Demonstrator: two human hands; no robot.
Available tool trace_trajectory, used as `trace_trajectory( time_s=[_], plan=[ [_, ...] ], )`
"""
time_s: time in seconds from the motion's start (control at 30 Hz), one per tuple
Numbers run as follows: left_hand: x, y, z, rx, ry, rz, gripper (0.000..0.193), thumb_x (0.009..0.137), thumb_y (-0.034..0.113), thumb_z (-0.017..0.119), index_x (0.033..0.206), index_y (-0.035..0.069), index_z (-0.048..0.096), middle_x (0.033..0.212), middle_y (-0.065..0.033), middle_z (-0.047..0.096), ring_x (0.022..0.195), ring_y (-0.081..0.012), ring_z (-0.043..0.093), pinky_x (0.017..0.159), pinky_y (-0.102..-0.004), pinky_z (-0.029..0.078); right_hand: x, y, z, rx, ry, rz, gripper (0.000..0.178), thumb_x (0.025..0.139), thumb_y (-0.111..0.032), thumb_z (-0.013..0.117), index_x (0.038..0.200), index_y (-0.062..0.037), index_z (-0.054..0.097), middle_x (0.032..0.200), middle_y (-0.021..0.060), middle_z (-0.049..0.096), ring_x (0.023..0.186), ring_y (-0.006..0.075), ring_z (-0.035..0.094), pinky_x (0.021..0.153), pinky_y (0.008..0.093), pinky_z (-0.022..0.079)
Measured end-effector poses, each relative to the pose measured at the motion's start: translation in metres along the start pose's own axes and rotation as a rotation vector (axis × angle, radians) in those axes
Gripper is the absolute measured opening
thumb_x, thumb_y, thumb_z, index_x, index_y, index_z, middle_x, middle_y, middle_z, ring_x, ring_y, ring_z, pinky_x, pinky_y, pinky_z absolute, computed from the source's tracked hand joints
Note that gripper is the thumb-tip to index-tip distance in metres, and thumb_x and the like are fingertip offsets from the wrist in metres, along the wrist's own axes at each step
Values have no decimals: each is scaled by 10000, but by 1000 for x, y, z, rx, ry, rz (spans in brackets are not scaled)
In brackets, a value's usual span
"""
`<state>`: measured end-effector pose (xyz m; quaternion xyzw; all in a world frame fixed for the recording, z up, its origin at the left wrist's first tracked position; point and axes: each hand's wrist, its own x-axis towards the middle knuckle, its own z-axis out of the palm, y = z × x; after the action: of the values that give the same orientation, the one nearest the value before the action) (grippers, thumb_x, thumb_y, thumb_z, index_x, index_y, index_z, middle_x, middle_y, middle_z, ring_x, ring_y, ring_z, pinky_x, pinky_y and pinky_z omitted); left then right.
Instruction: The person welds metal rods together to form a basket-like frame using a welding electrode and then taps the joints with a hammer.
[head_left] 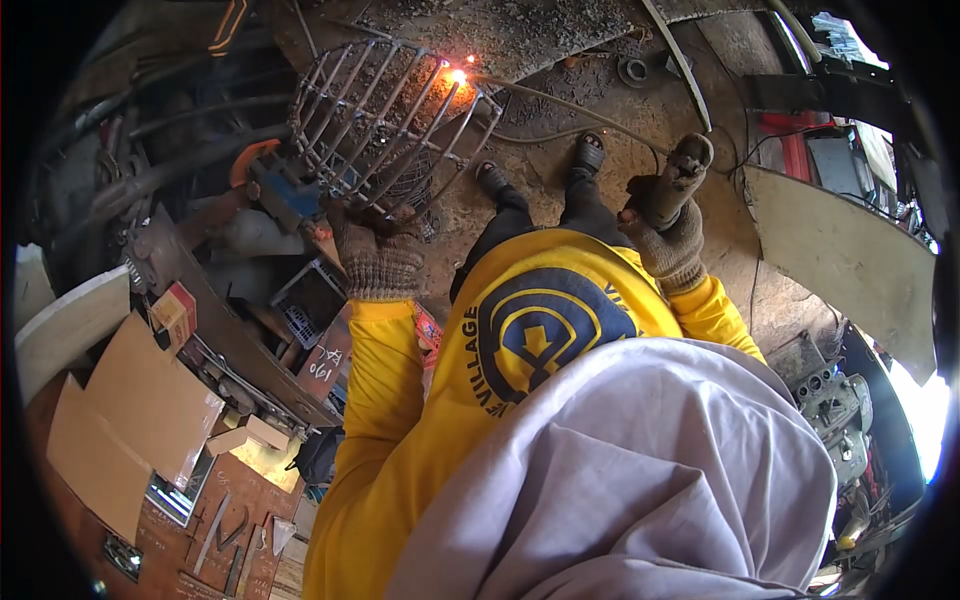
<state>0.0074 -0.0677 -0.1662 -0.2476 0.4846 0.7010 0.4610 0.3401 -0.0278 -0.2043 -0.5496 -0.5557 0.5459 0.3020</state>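
Metal rack: the rack (403, 125) of parallel bars in a rounded frame stands ahead of the person, left of the feet, its lower end by the left glove and its far end well apart from both hands.
Left hand: the gloved left hand (378, 258) is at the rack's near lower edge; the fingers are dark and partly hidden, so how tightly they close cannot be told.
Right hand: the gloved right hand (668, 245) is wrapped around an electrode holder (685, 178), well apart from the rack, to its right.
Rod: a long thin rod (580, 110) reaches from near the holder leftward to the rack's upper right part.
Glow: a bright orange spot (459, 76) burns on the rack there, near the rod's far end.
Beside the left glove: a blue metal piece (290, 203) and an orange curved piece (248, 160) lie further left.
Feet: two dark sandals (590, 152) stand on the brown floor (545, 165), between the hands.
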Motion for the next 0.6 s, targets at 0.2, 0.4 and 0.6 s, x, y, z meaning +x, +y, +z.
trace_trajectory(
  time_s=[0.2,0.4,0.6],
  plan=[
    [0,-1,1,-11,76,32,228,854,271,706,686,155,605,638,22,638,548,-113,602,542,-282,517,0,-1,-1,-13,-13,19,347,728,-199,812,970,-13,646,790,88,688,707,208,664,697,325,521],
    [23,8,-39,-20,-208,-98,225,858,287,700,742,118,607,643,-11,557,569,-144,520,621,-313,500,2,-7,-1,0,-38,-30,403,743,-220,800,1048,-12,640,864,97,693,766,230,670,738,337,519],
    [35,15,-62,8,-232,-364,441,930,418,539,1121,25,604,926,-70,604,797,-161,543,693,-326,505,-2,7,-4,159,-66,-15,388,816,-78,710,1165,20,573,920,60,652,774,143,637,703,284,513]
  ],
)
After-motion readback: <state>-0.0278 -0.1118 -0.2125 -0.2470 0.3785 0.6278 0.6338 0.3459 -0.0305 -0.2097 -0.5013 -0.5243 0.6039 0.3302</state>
